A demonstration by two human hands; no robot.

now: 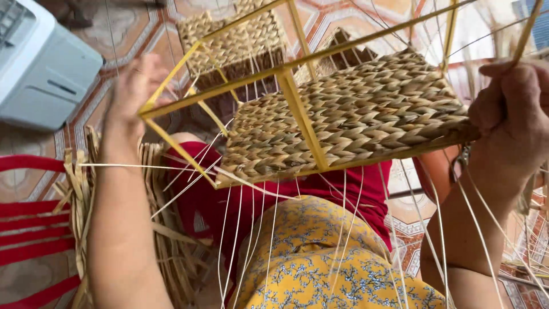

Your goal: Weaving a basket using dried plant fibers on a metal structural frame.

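One half-woven basket [343, 114] fills the middle and upper right of the frame, held up over the person's lap. It is a yellow frame [297, 106] of thin bars, with one side panel closed in by braided straw and another woven part visible behind it at the top centre. The right hand [509, 120], at the right edge, grips the basket's lower right corner, fingers curled shut around the frame bar and weave. The left hand [134, 86], in the upper left, is blurred behind the frame's left corner; whether its fingers are holding anything cannot be told. Many thin pale strands [269, 229] hang from the bottom edge of the woven panel over yellow flowered cloth and a red garment below. In the lower left lies one bundle of loose straw [80, 189] on the patterned tile floor [120, 34], just beside a red chair [28, 229]. One grey-white machine [40, 68] sits in the upper left corner.
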